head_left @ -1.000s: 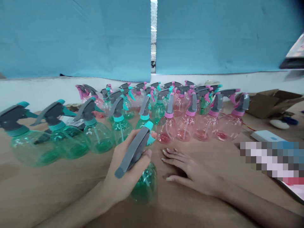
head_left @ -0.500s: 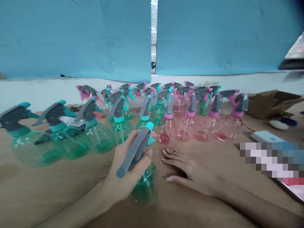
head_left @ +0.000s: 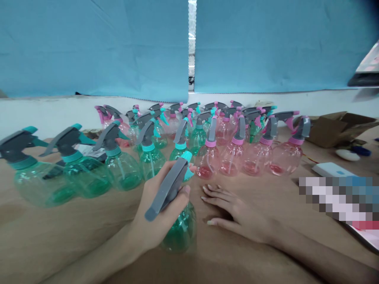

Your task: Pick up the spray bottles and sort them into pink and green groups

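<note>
Holding green bottle (head_left: 182,228) by neck: left hand (head_left: 161,221) curled round. Right hand (head_left: 238,213) spread on desk (head_left: 89,228), bottle's three o'clock.

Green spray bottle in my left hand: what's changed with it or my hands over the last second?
Nothing clearly moved; nothing was taken hold of or let go. The left hand still holds the green spray bottle, and the right hand still lies on the table.

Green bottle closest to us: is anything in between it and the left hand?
Nothing that I can see. The left hand is right on the green bottle, wrapped around its gray sprayer.
</note>
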Demonstrator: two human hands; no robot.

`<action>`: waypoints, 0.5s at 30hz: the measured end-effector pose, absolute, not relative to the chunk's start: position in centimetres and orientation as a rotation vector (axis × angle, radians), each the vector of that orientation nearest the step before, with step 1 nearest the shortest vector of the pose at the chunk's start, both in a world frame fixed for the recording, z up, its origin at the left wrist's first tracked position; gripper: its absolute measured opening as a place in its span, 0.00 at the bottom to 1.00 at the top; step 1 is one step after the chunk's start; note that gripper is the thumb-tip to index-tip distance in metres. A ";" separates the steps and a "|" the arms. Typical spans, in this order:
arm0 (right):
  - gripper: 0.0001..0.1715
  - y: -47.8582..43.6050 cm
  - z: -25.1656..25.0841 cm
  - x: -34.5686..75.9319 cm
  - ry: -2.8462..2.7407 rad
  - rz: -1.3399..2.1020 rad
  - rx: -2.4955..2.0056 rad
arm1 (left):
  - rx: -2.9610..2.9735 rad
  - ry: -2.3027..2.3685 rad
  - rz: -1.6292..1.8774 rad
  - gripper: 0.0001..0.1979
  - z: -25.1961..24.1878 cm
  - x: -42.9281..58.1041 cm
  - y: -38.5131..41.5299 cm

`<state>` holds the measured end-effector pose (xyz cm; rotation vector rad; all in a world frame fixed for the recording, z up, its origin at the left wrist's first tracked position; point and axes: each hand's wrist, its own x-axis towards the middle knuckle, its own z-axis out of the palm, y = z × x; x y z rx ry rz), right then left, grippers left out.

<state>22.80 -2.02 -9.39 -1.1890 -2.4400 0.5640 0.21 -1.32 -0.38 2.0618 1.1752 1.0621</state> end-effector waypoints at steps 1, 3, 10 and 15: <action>0.35 -2.0 -9.4 22.8 -2.440 0.562 -1.190 | 2.063 1.178 1.062 0.11 -0.5 0.2 -1.3; 0.35 -2.0 -9.4 22.8 -2.445 0.559 -1.195 | 2.064 1.182 1.058 0.12 -0.5 0.1 -1.3; 0.35 -2.0 -9.4 22.8 -2.453 0.551 -1.186 | 2.073 1.209 1.003 0.15 -0.3 0.0 -1.3; 0.35 -1.9 -9.6 22.9 -2.449 0.561 -1.168 | 2.059 1.204 1.031 0.15 -0.3 0.1 -1.3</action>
